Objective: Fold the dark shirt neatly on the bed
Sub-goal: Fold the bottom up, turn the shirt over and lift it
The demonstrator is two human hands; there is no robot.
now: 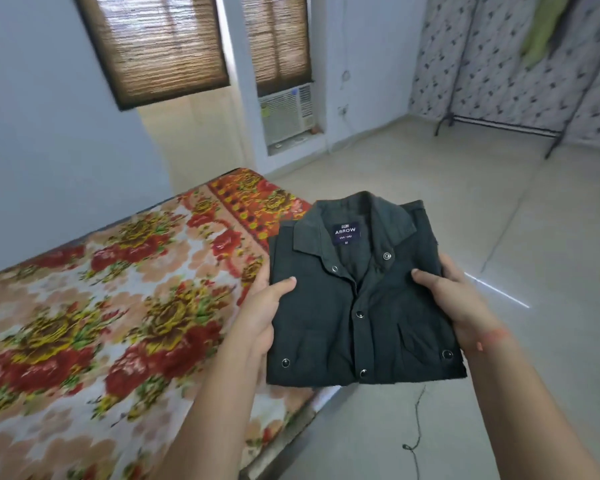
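Note:
The dark shirt (357, 299) is folded into a compact rectangle, collar up, with a blue label and metal snap buttons showing. I hold it in the air above the bed's right edge and the floor. My left hand (264, 306) grips its left side, thumb on top and fingers hidden underneath. My right hand (454, 299) grips its right side the same way. The bed (101, 306), covered by a red and yellow floral sheet, lies to the left.
Pale tiled floor (499, 220) spreads to the right of the bed. A black clothes rack (499, 129) stands by the patterned wall at the far right. A window air conditioner (286, 114) sits in the far wall. A thin dark cord (417, 427) lies on the floor by the bed.

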